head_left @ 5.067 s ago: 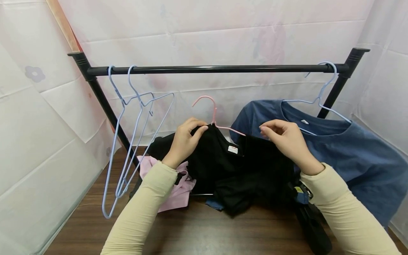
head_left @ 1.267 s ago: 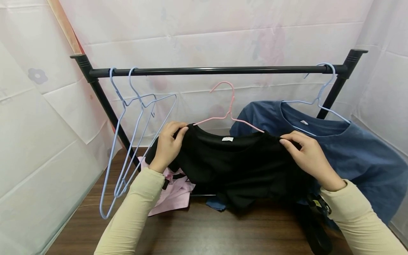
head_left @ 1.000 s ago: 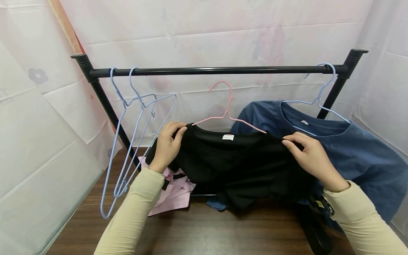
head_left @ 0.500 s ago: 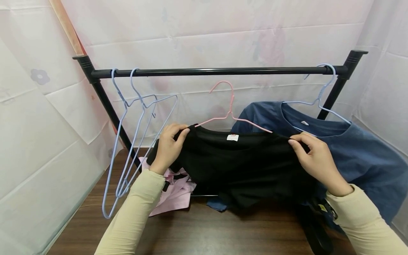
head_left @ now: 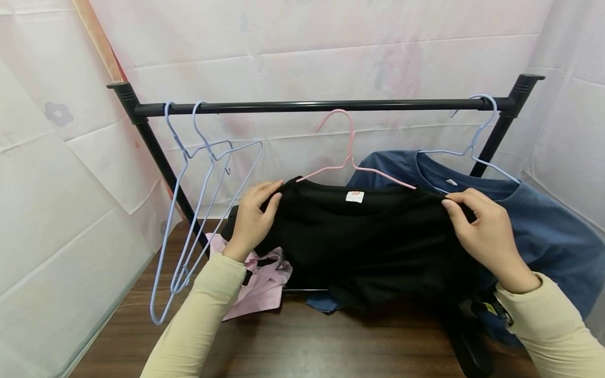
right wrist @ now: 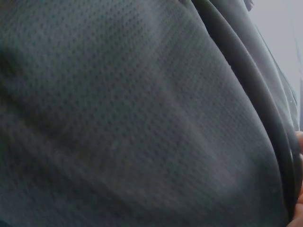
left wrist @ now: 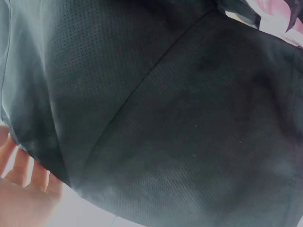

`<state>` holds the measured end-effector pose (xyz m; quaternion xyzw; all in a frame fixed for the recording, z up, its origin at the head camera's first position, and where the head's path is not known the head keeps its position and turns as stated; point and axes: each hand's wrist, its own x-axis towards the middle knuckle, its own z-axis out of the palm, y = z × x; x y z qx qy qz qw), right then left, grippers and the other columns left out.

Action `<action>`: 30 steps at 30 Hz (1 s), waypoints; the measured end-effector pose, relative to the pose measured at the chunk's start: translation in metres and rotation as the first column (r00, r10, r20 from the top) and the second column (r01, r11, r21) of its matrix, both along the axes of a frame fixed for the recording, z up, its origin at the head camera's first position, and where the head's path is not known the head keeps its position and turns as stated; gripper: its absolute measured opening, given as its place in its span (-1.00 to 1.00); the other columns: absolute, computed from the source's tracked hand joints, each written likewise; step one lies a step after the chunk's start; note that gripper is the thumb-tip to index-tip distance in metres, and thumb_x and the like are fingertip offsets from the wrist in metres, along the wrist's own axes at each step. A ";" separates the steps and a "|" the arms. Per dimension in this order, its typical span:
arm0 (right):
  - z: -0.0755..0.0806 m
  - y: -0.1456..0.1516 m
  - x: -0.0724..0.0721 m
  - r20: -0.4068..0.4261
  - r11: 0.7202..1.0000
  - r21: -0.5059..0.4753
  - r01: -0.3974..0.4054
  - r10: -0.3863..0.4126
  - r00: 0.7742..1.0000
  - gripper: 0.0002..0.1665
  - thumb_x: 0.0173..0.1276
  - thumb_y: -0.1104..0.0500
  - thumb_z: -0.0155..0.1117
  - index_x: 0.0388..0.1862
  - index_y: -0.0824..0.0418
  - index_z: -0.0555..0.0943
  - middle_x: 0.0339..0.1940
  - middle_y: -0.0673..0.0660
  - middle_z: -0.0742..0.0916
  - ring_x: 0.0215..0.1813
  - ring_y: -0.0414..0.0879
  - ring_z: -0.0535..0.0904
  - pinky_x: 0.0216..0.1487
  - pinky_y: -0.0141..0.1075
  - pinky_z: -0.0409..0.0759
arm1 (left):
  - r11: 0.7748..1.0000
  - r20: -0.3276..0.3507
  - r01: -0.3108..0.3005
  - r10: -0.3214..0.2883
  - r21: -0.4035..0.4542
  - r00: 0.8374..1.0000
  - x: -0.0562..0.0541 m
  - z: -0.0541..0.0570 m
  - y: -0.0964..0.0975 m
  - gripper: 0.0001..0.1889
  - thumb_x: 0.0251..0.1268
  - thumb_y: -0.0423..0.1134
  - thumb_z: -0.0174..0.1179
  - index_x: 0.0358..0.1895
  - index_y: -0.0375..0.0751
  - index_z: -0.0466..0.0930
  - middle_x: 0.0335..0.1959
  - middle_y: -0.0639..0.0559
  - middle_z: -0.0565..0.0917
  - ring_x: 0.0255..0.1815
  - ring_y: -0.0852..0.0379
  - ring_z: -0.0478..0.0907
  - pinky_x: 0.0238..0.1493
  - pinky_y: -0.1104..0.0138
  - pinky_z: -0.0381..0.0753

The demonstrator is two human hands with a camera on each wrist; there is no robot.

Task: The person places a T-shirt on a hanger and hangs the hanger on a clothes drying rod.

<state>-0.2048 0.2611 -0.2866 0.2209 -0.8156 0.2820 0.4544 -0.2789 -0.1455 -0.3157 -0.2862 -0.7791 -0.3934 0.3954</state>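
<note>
A black T-shirt (head_left: 359, 236) with a white neck label (head_left: 355, 196) hangs spread between my two hands. Its neck opening shows a pink hanger (head_left: 351, 152), whose arms run into both shoulders; its hook stands in front of or just under the black rail (head_left: 283, 106). My left hand (head_left: 253, 218) pinches the left shoulder between thumb and fingers. At the other shoulder my right hand (head_left: 487, 231) pinches the cloth. In the left wrist view the fingers (left wrist: 21, 168) lie at the shirt's edge; the right wrist view is nearly filled by black mesh fabric (right wrist: 142, 118).
Two bare blue hangers (head_left: 189, 210) hang at the rail's left. A blue T-shirt (head_left: 543, 236) on a blue hanger (head_left: 479, 131) hangs at the right. Pink cloth (head_left: 260, 289) lies on the brown wooden table (head_left: 307, 341), and a black stand foot (head_left: 465, 341) sits at lower right.
Earlier the right hand was off the shirt and the hanger sat lower; now both hands pinch the shoulders, the neck is spread over the hanger, and shirt and hanger have risen and shifted right.
</note>
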 end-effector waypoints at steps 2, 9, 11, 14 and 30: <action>0.003 0.001 0.002 -0.015 1.000 0.001 0.013 -0.013 1.000 -0.88 0.22 0.45 0.33 -0.26 0.36 0.70 -0.41 0.14 0.68 -0.30 -0.60 0.34 -0.31 -0.62 0.30 | 1.000 -0.001 0.002 -0.002 -0.002 1.000 0.000 -0.001 0.001 -0.68 0.40 -0.34 0.17 0.16 -0.25 0.62 0.06 -0.17 0.67 0.11 -0.12 0.55 0.18 0.08 0.50; 0.010 0.008 0.007 -0.051 0.999 -0.011 0.040 -0.041 0.998 -0.89 0.24 0.45 0.31 -0.25 0.39 0.70 -0.39 0.22 0.69 -0.18 -0.67 0.34 -0.12 -0.68 0.25 | 0.999 -0.003 0.018 -0.018 -0.031 1.000 0.002 -0.001 0.003 -0.63 0.40 -0.36 0.14 0.25 -0.29 0.54 0.23 -0.17 0.59 0.28 -0.12 0.49 0.33 0.09 0.42; 0.012 0.010 0.009 -0.056 0.999 -0.020 0.050 -0.051 0.997 -0.89 0.23 0.46 0.31 -0.25 0.41 0.70 -0.38 0.23 0.69 -0.16 -0.69 0.34 -0.11 -0.68 0.24 | 0.999 0.004 0.025 -0.025 -0.048 1.000 0.002 -0.001 0.004 -0.61 0.41 -0.36 0.13 0.27 -0.30 0.51 0.28 -0.16 0.56 0.33 -0.10 0.46 0.36 0.09 0.40; 0.015 0.014 0.011 -0.052 0.997 -0.032 0.070 -0.072 0.996 -0.87 0.22 0.48 0.31 -0.25 0.42 0.70 -0.38 0.08 0.67 -0.14 -0.71 0.34 -0.10 -0.69 0.22 | 0.997 0.016 0.031 -0.030 -0.070 0.999 0.003 -0.001 0.005 -0.60 0.43 -0.35 0.12 0.29 -0.30 0.49 0.33 -0.16 0.52 0.39 -0.10 0.41 0.41 0.08 0.35; 0.025 0.034 0.023 -0.030 0.979 -0.106 0.174 -0.178 0.984 -0.90 0.26 0.42 0.31 -0.26 0.46 0.69 -0.30 -0.63 0.44 -0.20 -0.76 0.32 -0.16 -0.71 0.18 | 0.988 0.175 0.022 0.005 -0.156 0.985 0.016 -0.032 -0.003 -0.59 0.46 -0.30 0.09 0.32 -0.27 0.46 0.36 -0.10 0.48 0.18 -0.03 0.55 0.01 0.16 0.61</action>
